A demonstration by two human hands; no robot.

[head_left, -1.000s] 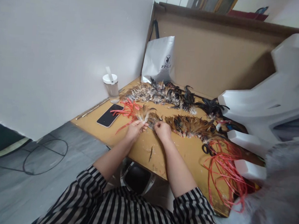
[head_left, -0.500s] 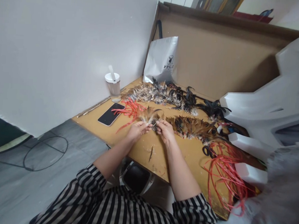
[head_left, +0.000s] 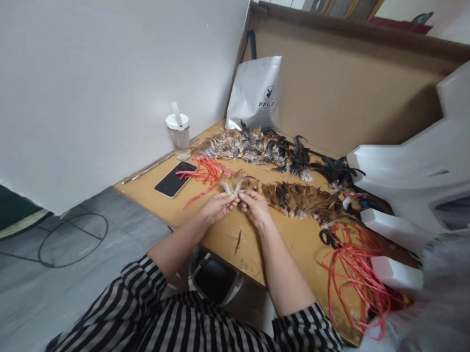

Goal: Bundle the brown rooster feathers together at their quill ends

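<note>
Between my two hands, over the near part of the yellow table (head_left: 230, 240), is a small bunch of brown feathers (head_left: 231, 183). My left hand (head_left: 218, 206) pinches the base of the bunch, its fingers closed. Right beside it, the fingertips of my right hand (head_left: 255, 205) are pinched together at the pale quill ends. To the right lies a row of brown and black feathers (head_left: 301, 201). Behind my hands a longer heap of brown, white and black feathers (head_left: 257, 148) stretches along the back. Red plastic strips (head_left: 205, 171) lie just beyond my left hand.
A phone (head_left: 175, 179) and a lidded cup (head_left: 179, 137) are at the left. A silver bag (head_left: 253, 94) leans on the back board. Scissors (head_left: 325, 237) and more red strips (head_left: 354, 275) lie at the right, near white foam pieces (head_left: 397, 273). A single dark feather (head_left: 238, 241) lies in front.
My right hand has moved slightly left, bringing its fingertips against those of my left hand at the feather bases. The table things have stayed in place.
</note>
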